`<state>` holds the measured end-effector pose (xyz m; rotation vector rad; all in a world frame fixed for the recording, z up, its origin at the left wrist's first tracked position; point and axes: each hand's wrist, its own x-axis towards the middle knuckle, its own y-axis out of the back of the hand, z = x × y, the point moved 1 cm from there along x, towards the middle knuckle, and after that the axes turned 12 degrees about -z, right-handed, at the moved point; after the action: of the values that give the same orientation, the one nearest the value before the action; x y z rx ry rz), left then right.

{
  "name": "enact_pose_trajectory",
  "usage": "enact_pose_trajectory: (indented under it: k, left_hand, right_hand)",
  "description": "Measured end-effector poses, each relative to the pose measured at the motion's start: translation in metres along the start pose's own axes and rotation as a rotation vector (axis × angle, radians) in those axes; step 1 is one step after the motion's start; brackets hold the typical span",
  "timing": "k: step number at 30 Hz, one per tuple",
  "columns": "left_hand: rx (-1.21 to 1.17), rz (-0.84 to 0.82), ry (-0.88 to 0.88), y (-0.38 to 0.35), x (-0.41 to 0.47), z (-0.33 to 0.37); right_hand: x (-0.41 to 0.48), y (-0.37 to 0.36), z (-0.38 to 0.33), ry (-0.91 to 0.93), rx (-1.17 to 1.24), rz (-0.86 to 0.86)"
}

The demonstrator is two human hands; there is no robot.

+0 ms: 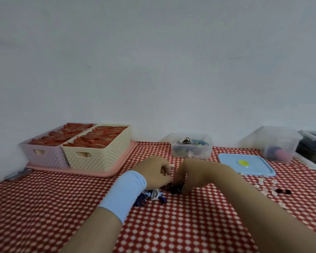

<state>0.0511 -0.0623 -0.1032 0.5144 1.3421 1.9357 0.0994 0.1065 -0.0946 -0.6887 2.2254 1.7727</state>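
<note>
Head view shows a person working at a bench [190, 225] covered with a red-and-white checked cloth. The right grip [188, 177] is bent down over a small dark bundle [175, 189] at the middle of the bench, with fingers and thumb curled round it and pinching it. The left grip [153, 170], above a light blue wristband [124, 194], sits just beside it with its fingers curled toward the bundle; whether it holds anything cannot be told. A blue-and-white tangle of cords [152, 196] lies on the cloth just under the left wrist, beside the dark bundle.

Behind the hands stands an open clear tub [206, 152] with a loose mix of dark, brown and light blue bands in it. To its right a light blue lid [232, 161] with a yellow round sticker [243, 163] lies flat on the cloth. Farther right a second clear tub [254, 141] holds a pink and a blue rounded thing, too blurred to name, and a dark box [312, 148] stands at the edge of the view. Small pale pieces [268, 189] and two black ones [283, 191] are scattered near the lid.

At the far left a pink tray [84, 171] carries a lilac basket [49, 157] and a cream basket [102, 156], touching side by side, both packed full of red items.
</note>
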Motion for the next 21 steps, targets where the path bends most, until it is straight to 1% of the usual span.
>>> enact_pose_trajectory:
  k: [3, 6, 8, 10, 12, 16, 19, 21]
  left_hand:
    - [-0.041, -0.006, -0.011, -0.002, -0.004, 0.008]
    - [-0.197, -0.025, -0.004, -0.001, -0.004, 0.020]
    - [-0.273, 0.018, -0.026, 0.000, 0.000, 0.032]
    - [-0.301, 0.068, -0.066, -0.001, 0.007, 0.047]
    - [-0.288, 0.059, -0.088, -0.005, 0.015, 0.062]
    - [-0.289, -0.055, -0.082, -0.024, 0.033, 0.085]
    - [-0.290, -0.065, -0.130, -0.035, 0.043, 0.102]
    - [-0.285, -0.101, -0.128, -0.039, 0.051, 0.109]
  right_hand:
    - [-0.016, -0.003, 0.008, 0.025, 0.146, 0.085]
    - [-0.029, -0.003, 0.023, 0.056, 0.285, 0.192]
    - [-0.041, -0.005, 0.033, 0.084, 0.391, 0.248]
    - [-0.054, -0.007, 0.042, 0.113, 0.489, 0.296]
    - [-0.067, -0.010, 0.053, 0.115, 0.557, 0.321]
    - [-0.087, -0.020, 0.077, 0.068, 0.578, 0.328]
    - [-0.103, -0.021, 0.099, -0.021, 0.557, 0.431]
    - [-0.115, -0.020, 0.117, -0.086, 0.529, 0.500]
